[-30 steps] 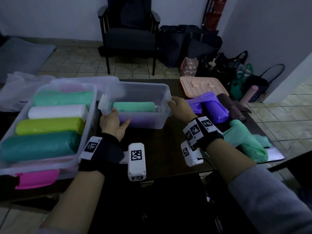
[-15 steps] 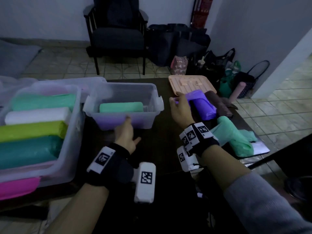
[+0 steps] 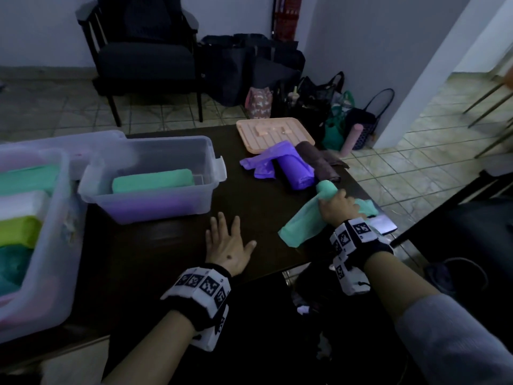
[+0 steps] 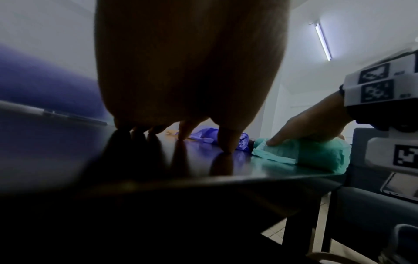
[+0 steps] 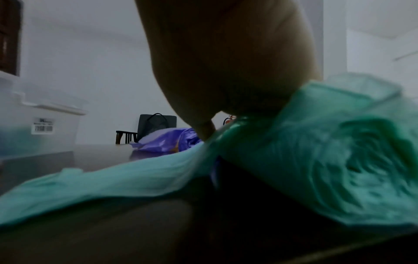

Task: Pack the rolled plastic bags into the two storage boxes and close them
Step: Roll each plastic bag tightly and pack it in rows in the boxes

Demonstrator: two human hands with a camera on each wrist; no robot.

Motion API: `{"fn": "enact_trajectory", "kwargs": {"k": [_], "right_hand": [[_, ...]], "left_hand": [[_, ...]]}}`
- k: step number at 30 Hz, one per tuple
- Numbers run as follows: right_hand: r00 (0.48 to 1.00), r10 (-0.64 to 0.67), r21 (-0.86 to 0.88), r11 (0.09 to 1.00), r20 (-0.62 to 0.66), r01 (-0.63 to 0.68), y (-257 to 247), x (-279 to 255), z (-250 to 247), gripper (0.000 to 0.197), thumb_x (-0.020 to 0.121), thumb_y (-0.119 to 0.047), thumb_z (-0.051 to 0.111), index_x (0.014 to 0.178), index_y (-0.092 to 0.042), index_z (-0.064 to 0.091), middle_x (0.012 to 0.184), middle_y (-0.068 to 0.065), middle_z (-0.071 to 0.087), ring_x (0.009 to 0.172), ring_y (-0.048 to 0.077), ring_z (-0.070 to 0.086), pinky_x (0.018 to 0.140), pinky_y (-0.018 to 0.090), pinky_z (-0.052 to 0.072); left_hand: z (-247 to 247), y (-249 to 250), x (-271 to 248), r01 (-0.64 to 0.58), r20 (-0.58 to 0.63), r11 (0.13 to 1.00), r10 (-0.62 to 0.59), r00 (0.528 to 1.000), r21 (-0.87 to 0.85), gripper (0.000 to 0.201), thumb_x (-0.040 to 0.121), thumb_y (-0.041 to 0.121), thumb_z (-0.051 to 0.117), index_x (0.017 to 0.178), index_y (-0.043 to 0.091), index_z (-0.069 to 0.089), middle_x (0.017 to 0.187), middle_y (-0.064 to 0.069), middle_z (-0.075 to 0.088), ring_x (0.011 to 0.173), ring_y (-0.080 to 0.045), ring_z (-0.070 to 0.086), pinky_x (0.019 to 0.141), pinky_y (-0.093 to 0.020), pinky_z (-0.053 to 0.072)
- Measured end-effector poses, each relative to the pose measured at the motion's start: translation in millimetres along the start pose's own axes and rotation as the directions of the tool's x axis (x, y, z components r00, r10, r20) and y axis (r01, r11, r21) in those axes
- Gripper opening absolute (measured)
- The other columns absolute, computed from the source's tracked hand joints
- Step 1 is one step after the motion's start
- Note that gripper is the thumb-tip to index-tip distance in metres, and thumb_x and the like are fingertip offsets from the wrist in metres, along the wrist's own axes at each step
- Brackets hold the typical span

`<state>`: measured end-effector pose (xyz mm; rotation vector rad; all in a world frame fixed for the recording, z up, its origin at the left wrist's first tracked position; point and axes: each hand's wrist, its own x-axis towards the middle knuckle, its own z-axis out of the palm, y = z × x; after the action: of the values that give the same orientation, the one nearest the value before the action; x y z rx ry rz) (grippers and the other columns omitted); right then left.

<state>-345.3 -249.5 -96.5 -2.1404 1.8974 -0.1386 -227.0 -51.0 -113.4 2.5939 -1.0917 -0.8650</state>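
My right hand (image 3: 336, 204) grips a mint green roll of plastic bags (image 3: 302, 226) lying near the table's right edge; its loose end trails toward me (image 5: 113, 175). My left hand (image 3: 227, 240) lies flat on the dark table (image 3: 155, 259), fingers spread, holding nothing. A small clear box (image 3: 211, 162) at centre left holds a mint roll (image 3: 152, 180) over a purple one. A large clear box (image 3: 55, 232) at the far left holds several rolls. A purple roll (image 3: 295, 170) and a brown roll (image 3: 319, 162) lie behind my right hand.
A peach lid (image 3: 273, 134) lies at the table's far right. A phone (image 3: 384, 225) sits at the right edge beside the green roll. A clear lid (image 3: 91, 143) rests behind the boxes. A dark chair (image 3: 144, 56) and bags (image 3: 319, 101) stand on the floor beyond.
Both hands left the small box. My right hand moved right and took hold of the mint green roll; my left hand dropped flat onto the table in front of the box.
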Motion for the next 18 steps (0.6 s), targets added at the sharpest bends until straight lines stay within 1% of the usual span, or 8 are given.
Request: {"fn": "enact_trajectory", "kwargs": {"k": [2, 4, 8, 10, 12, 14, 16, 18], "right_hand": [[0.996, -0.068, -0.006, 0.998, 0.057, 0.068, 1.5, -4.6, 0.1, 0.049, 0.096, -0.039, 0.042, 0.132, -0.006, 0.034, 0.137, 0.019, 0.04, 0.128, 0.037, 0.038, 0.102, 0.049, 0.03], [0.982, -0.173, -0.006, 0.985, 0.078, 0.173, -3.0, -16.2, 3.4, 0.048, 0.097, -0.04, 0.039, 0.133, -0.009, 0.034, 0.136, 0.019, 0.041, 0.126, 0.037, 0.04, 0.1, 0.049, 0.032], [0.9, -0.433, -0.003, 0.901, 0.059, 0.434, -21.1, -53.1, 17.9, 0.048, 0.097, -0.046, 0.038, 0.137, -0.02, 0.038, 0.133, 0.012, 0.047, 0.121, 0.034, 0.044, 0.097, 0.046, 0.034], [0.863, -0.501, 0.049, 0.865, 0.064, 0.499, -32.7, -65.7, 21.2, 0.041, 0.098, -0.044, 0.037, 0.129, -0.021, 0.047, 0.127, 0.011, 0.054, 0.119, 0.032, 0.048, 0.095, 0.044, 0.035], [0.857, -0.503, 0.153, 0.861, 0.114, 0.485, -44.3, -68.3, 19.7, 0.034, 0.098, -0.041, 0.038, 0.11, -0.015, 0.056, 0.115, 0.014, 0.06, 0.111, 0.034, 0.053, 0.091, 0.04, 0.037], [0.855, -0.49, 0.263, 0.859, 0.173, 0.439, -53.9, -61.6, 17.7, 0.036, 0.096, -0.043, 0.042, 0.102, -0.012, 0.061, 0.109, 0.015, 0.063, 0.107, 0.034, 0.056, 0.088, 0.037, 0.041], [0.86, -0.481, 0.395, 0.833, 0.171, 0.387, -62.7, -50.2, 14.7, 0.035, 0.093, -0.043, 0.049, 0.106, -0.013, 0.063, 0.11, 0.012, 0.064, 0.107, 0.029, 0.058, 0.09, 0.034, 0.044], [0.885, -0.455, 0.527, 0.778, 0.099, 0.341, -69.8, -42.6, 7.1, 0.037, 0.091, -0.039, 0.056, 0.115, -0.01, 0.061, 0.112, 0.009, 0.065, 0.107, 0.022, 0.058, 0.087, 0.025, 0.041]], "left_hand": [[-0.2, -2.4, -0.5, -0.013, 0.01, 1.0, 0.013, 1.0, 0.003, 0.072, 0.097, 0.047, 0.036, 0.151, 0.021, -0.003, 0.155, -0.012, -0.021, 0.143, -0.028, -0.019, 0.116, -0.042, -0.006], [-1.1, -4.6, -0.4, -0.024, 0.012, 1.0, 0.025, 1.0, -0.003, 0.071, 0.097, 0.046, 0.037, 0.151, 0.022, -0.002, 0.155, -0.011, -0.021, 0.143, -0.027, -0.019, 0.116, -0.041, -0.005], [-4.9, -7.6, -2.9, -0.052, -0.033, 0.997, 0.051, 0.998, -0.051, 0.067, 0.098, 0.037, 0.04, 0.151, 0.018, 0.004, 0.157, -0.011, -0.015, 0.145, -0.026, -0.014, 0.117, -0.04, -0.002], [-10.7, -10.7, -4.5, -0.065, -0.047, 0.991, 0.06, 0.997, -0.118, 0.064, 0.098, 0.032, 0.041, 0.15, 0.014, 0.009, 0.158, -0.009, -0.008, 0.146, -0.024, -0.009, 0.117, -0.036, 0.001], [-18.6, -14.3, -6.7, -0.088, -0.06, 0.979, 0.078, 0.995, -0.183, 0.06, 0.099, 0.027, 0.041, 0.15, 0.01, 0.014, 0.158, -0.009, 0.002, 0.146, -0.022, 0.0, 0.117, -0.032, 0.005], [-26.3, -18.1, -7.5, -0.117, -0.094, 0.971, 0.099, 0.991, -0.208, 0.054, 0.099, 0.023, 0.042, 0.147, 0.008, 0.023, 0.156, -0.011, 0.017, 0.144, -0.022, 0.014, 0.115, -0.029, 0.012], [-33.9, -21.2, -8.4, -0.117, -0.101, 0.972, 0.098, 0.99, -0.203, 0.048, 0.099, 0.021, 0.042, 0.144, 0.009, 0.032, 0.151, -0.01, 0.029, 0.14, -0.022, 0.027, 0.111, -0.028, 0.02], [-39.4, -24.0, -9.0, -0.103, -0.085, 0.975, 0.088, 0.992, -0.196, 0.047, 0.098, 0.022, 0.045, 0.142, 0.012, 0.035, 0.148, -0.009, 0.035, 0.137, -0.022, 0.033, 0.109, -0.028, 0.025]]}}
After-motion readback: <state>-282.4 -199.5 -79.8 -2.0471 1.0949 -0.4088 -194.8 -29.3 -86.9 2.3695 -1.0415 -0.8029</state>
